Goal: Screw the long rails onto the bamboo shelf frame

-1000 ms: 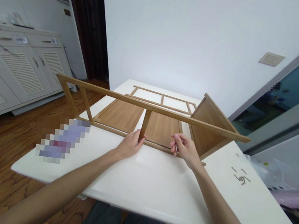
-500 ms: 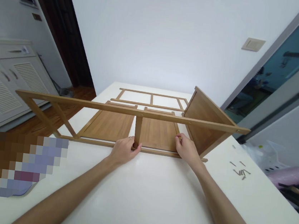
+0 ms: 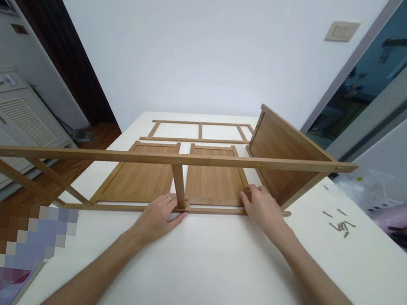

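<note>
Left hand [image 3: 155, 219] and right hand [image 3: 263, 209] steadied the long tan bamboo frame [image 3: 179, 184], fingers [image 3: 253, 193] flat on its rail [image 3: 215, 210], not gripping

"What's on the table [image 3: 218, 281], as we see it?"

"We have two panels [image 3: 137, 179] side by side, a slatted frame [image 3: 198, 132] behind them, and a third panel [image 3: 284, 157] to their right."

"And the long rail [image 3: 151, 157]?"

"It crosses above them. We see small pins [image 3: 342, 226] further right."
</note>
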### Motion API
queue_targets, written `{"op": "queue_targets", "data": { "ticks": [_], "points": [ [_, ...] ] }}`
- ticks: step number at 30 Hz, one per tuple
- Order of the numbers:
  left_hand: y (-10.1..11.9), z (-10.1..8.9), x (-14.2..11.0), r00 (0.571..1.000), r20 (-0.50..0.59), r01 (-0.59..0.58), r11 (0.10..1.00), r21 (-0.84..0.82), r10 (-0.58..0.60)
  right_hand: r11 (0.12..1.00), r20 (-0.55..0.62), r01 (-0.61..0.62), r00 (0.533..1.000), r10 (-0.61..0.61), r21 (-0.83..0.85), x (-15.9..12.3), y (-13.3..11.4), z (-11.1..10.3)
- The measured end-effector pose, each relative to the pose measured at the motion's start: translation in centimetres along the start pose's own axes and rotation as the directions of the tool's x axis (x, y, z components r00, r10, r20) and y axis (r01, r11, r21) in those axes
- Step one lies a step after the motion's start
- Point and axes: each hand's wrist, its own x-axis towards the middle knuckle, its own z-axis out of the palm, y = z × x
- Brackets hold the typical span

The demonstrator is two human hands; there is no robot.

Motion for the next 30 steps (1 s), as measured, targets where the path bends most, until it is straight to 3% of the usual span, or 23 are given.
{"op": "queue_targets", "data": {
  "ticks": [8,14,22,30],
  "points": [
    [-0.1,0.2,-0.1,1.000,-0.015,-0.020,1.000,-0.015,0.020,0.999,0.059,0.011,0.998,-0.013,0.040,-0.6,0.4,-0.5],
    [-0.2,0.1,0.1,0.999,0.044,0.033,0.997,-0.069,-0.030,0.985,0.003,0.005,1.000,-0.006,0.172,0.5,1.5,-0.7],
    [0.1,0.1,0.5,0.997,0.065,0.052,0.994,-0.100,-0.046,0.957,-0.073,0.048,0.997,-0.029,0.285,0.2,0.7,-0.1],
    [0.3,0.5,0.5,0.998,0.032,0.052,0.994,-0.100,-0.049,0.922,-0.015,0.011,1.000,-0.005,0.386,1.0,2.5,0.0]
  ]
}}
